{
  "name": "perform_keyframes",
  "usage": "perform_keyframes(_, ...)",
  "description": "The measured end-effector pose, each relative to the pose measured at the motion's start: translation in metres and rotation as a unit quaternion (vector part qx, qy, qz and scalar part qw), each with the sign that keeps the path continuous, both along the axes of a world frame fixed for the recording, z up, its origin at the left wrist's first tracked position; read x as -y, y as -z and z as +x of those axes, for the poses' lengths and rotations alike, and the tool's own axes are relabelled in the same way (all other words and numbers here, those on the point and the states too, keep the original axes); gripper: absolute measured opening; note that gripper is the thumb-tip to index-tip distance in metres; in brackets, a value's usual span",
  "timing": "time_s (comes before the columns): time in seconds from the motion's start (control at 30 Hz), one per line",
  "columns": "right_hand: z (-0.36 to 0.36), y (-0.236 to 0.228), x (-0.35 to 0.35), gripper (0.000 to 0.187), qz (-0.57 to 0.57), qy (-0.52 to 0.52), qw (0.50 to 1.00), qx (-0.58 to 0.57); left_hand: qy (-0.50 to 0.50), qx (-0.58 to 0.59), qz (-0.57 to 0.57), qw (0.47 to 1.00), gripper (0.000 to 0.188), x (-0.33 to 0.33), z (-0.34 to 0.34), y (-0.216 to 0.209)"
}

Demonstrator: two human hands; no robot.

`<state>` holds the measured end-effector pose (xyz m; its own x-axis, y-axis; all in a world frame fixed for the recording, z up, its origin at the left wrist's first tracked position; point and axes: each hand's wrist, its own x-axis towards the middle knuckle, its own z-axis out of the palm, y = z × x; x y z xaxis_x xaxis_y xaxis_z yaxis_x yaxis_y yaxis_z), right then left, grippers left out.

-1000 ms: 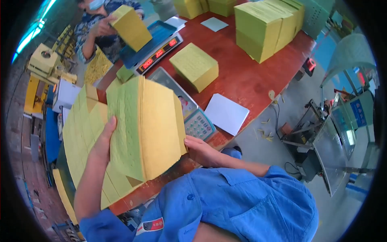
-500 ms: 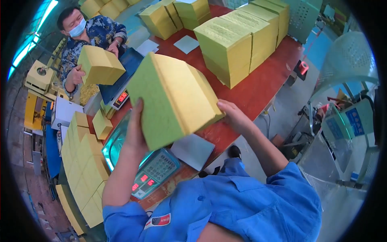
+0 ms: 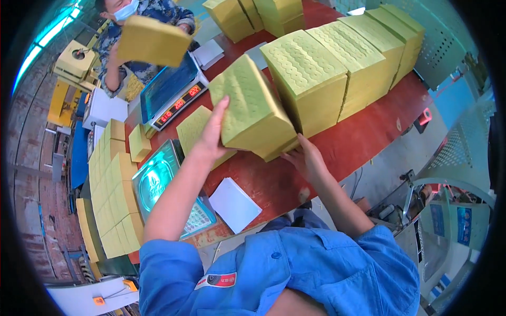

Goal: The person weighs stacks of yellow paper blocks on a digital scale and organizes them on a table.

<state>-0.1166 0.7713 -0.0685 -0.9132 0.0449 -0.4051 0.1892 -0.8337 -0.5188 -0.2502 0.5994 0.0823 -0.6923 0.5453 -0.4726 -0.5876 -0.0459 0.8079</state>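
Observation:
A thick stack of yellow paper (image 3: 250,105) is tilted between my two hands, its dimpled face turned up to the left. My left hand (image 3: 215,126) grips its left side with the thumb on the dimpled face. My right hand (image 3: 307,160) holds the lower right corner, the fingers partly hidden under it. Just beyond, a row of similar yellow paper stacks (image 3: 305,63) stands on the red table (image 3: 363,134). Another yellow block (image 3: 192,126) lies beneath my left forearm and the held stack.
A co-worker (image 3: 142,10) across the table holds a yellow stack (image 3: 153,42) above a blue-topped scale (image 3: 182,102). Near my left forearm is a second scale with a shiny tray (image 3: 155,174). White sheets (image 3: 234,204) lie near the front edge. Small yellow blocks (image 3: 113,189) are piled at left.
The stack in my hands has moved away from the near scale toward the row and turned, so its dimpled face shows. The co-worker's stack has risen off the blue-topped scale.

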Motion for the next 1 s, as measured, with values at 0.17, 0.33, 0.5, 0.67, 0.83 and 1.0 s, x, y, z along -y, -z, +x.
perform_keyframes(0.17, 0.045, -0.01, 0.009, 0.052, 0.057, 0.129, 0.99, 0.015, 0.0, 0.007, -0.008, 1.0, 0.064, -0.017, 0.008, 0.003)
perform_keyframes(0.33, 0.044, -0.01, 0.023, 0.051, 0.164, 0.06, 0.984, -0.016, 0.023, -0.018, 0.005, 1.0, 0.069, -0.018, 0.012, 0.006)
perform_keyframes(0.5, 0.05, -0.003, 0.025, 0.048, 0.183, 0.087, 0.979, -0.003, 0.01, -0.039, 0.052, 0.998, 0.081, 0.01, 0.027, 0.008)
perform_keyframes(0.67, 0.084, -0.001, -0.004, 0.039, 0.227, 0.108, 0.968, 0.013, 0.023, -0.119, -0.017, 0.992, 0.093, 0.041, 0.073, 0.073)
perform_keyframes(0.83, 0.076, -0.008, -0.1, 0.02, 0.382, 0.292, 0.876, -0.029, -0.002, -0.293, 0.006, 0.956, 0.097, 0.029, 0.086, 0.117)
perform_keyframes(1.0, 0.061, 0.004, -0.184, 0.018, 0.422, 0.408, 0.809, -0.034, -0.071, -0.379, -0.098, 0.917, 0.07, -0.016, 0.089, 0.112)
